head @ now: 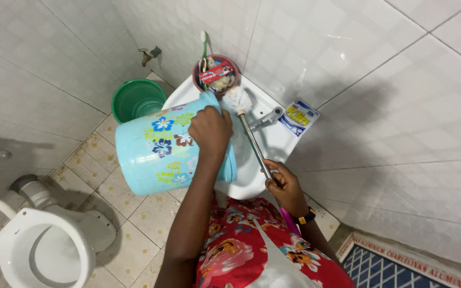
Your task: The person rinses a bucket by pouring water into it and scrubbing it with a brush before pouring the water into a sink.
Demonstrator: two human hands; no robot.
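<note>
Head view looks down on a white corner sink (281,144), over whose left rim a light-blue flowered bucket (158,149) is held tipped on its side, mouth turned toward the basin. The left hand (209,130) is closed over the bucket's upper rim and grips it there; most of the bucket's body hangs beyond the sink's left edge, above the tiled floor (129,208). The right hand (284,184) is clasped around the lower end of a metal-handled brush (252,136), whose white bristle head lies at the back of the basin, close to the tap (267,118). A risk can be judged from this: the bucket is carried by one hand at the rim only, so a wet grip could let it slip off the sink's edge and drop to the floor, near the green bucket (137,98) and the toilet (38,250). If it is tilted too sharply, its contents might be thrown over the front rim onto the patterned dress (241,245). The brush head could also be knocked against the maroon cup (215,74) at the sink's back corner, from which a toothbrush and a tube stand up, and the cup could be toppled. A blue-and-yellow sachet (299,118) at the right edge by the wall could be wetted.
</note>
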